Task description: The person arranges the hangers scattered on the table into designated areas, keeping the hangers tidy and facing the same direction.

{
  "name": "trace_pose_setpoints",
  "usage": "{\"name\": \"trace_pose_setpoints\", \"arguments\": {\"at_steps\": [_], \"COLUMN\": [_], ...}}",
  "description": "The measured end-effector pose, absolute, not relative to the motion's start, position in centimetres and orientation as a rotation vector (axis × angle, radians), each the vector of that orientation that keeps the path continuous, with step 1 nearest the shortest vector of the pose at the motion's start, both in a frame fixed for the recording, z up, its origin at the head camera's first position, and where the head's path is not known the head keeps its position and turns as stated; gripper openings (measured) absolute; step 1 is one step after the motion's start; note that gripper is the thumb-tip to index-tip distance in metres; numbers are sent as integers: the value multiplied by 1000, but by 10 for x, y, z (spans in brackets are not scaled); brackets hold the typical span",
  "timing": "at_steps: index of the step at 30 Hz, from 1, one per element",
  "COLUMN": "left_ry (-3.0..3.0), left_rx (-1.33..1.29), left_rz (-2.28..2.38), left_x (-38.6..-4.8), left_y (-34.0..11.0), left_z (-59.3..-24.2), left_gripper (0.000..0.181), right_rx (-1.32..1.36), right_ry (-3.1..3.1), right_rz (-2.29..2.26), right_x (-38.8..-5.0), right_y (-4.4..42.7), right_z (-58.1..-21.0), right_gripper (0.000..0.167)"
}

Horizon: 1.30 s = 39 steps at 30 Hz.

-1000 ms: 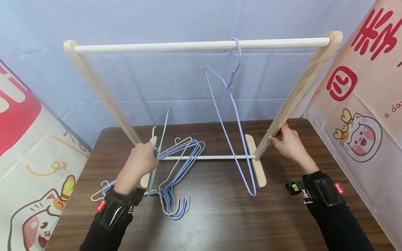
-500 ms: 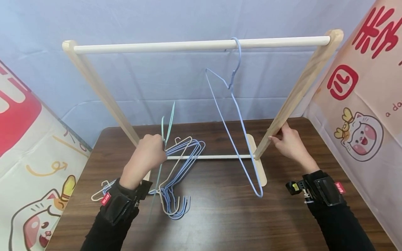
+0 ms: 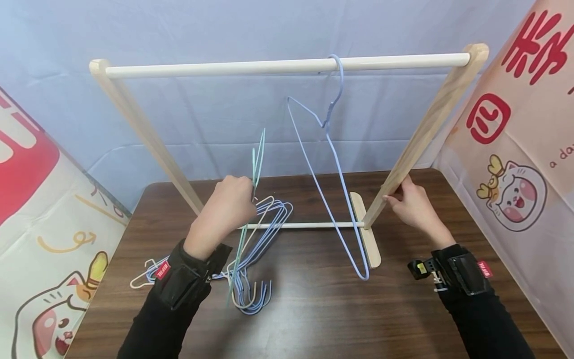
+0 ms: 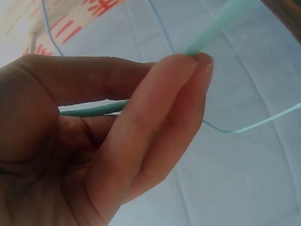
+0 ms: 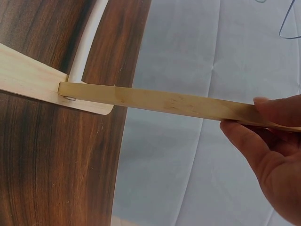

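Note:
My left hand pinches a green hanger, holding it upright above the pile; in the left wrist view the fingers of that hand close round its green wire. With thumb and fingers, my right hand grips the right wooden post of the rack low down; the right wrist view shows this hand on the post. One blue hanger hangs by its hook from the white top bar, right of the middle.
Several blue hangers with a cream one among them lie on the brown table, partly behind my left hand. More hanger ends stick out left of my left forearm. The rack's lower bar runs behind the pile.
My left hand has moved right and away from me, carrying the green hanger higher. The hanging blue hanger has swung slightly. My right hand has stayed on the post.

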<state>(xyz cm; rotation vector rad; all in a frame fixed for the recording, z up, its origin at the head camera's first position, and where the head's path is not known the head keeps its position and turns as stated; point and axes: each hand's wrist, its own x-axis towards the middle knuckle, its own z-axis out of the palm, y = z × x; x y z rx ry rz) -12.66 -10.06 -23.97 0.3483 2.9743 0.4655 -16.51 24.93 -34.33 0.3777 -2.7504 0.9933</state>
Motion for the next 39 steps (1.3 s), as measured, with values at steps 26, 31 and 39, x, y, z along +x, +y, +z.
{"name": "trace_pose_setpoints", "arguments": {"at_steps": [26,31,39], "left_ry": [3020,3047,3079], "left_rx": [573,630,706], "left_rz": [429,375,318], "left_x": [-130,-130,-126], "left_y": [-62,-56,-43], "left_z": [-194,-186,-172], "left_gripper": [27,22,23], "right_rx": [402,393,374], "right_ry": [-2747,-2741,-2742], "right_rz": [976,973,964], "right_x": [-166,-166,-166], "right_y": [250,249,248], "right_z": [-344,-344,-344], "right_gripper": [38,37,36]}}
